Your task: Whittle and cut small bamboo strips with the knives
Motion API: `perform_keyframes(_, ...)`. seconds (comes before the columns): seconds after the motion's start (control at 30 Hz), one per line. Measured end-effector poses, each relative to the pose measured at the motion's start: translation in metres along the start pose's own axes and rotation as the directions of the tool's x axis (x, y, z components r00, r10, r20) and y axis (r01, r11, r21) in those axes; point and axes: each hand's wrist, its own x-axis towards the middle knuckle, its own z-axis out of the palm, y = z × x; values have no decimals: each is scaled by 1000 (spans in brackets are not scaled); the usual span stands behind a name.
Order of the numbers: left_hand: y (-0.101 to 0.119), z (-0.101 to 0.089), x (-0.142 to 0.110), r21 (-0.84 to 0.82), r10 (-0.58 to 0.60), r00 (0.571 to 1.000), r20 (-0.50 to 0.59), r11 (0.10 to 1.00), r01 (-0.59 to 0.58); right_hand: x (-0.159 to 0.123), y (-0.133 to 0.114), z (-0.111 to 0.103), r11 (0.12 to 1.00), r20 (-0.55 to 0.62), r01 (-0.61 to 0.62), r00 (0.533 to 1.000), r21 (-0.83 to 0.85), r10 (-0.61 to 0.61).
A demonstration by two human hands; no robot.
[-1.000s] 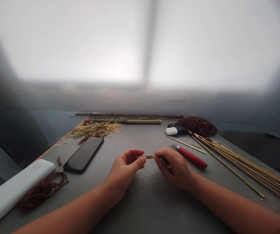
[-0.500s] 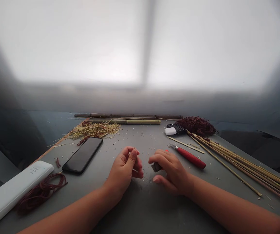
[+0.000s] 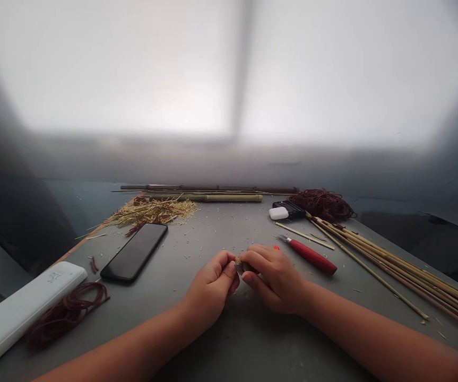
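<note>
Roughly crosswise, tool [image 3: 248, 268] in R hand [image 3: 278, 278] pts L.

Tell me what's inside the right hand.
The right hand holds a small dark object, partly visible; a red bit shows just behind the hand. The rest is covered; I can't identify it.

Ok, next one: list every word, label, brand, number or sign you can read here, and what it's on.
None reads with certainty.
White power bank: digit-like marks on its display, too blurred to quote.
Phone: dark screen, no text visible.
Red-handled knife: no legible marking.
</note>
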Motion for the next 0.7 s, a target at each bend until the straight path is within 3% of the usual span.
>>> perform_keyframes(0.4,3,-3,4,106,-63,998,21,993,61,-1,-2,2,999,-23,-35,999,7,36)
perform_keyframes(0.7,5,-3,4,36,-61,997,54,998,59,-4,2,8,988,-80,-149,986,-38,146)
